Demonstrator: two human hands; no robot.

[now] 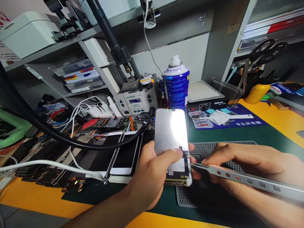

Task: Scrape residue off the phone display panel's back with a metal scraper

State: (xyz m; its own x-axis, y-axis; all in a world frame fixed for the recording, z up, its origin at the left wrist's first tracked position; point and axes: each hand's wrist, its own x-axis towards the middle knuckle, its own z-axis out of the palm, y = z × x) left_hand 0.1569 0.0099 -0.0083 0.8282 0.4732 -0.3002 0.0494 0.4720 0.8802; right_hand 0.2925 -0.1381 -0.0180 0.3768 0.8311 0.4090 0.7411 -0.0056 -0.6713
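Observation:
Slightly right of centre, my left hand (153, 172) holds up a phone screen (165, 133), its silvery back facing me and glaring in the light. The thumb presses near a black flex cable (186, 161) along the screen's lower right side, and fingertips show behind the right edge. From the right, my right hand (247, 164) pinches silver tweezers (239, 179) with a row of holes in them. Their tips meet the lower right part of the screen beside the black cable; whether they grip it cannot be made out. Beneath both hands lies a grey perforated mat (190, 198).
A blue spray can (176, 85) stands behind the screen, beside a soldering station (136, 99). Its thick black hose (95, 146) arcs across the left. Several phones (124, 155) lie at left. A heating plate (206, 95) and white-handled brush (241, 117) are at back right.

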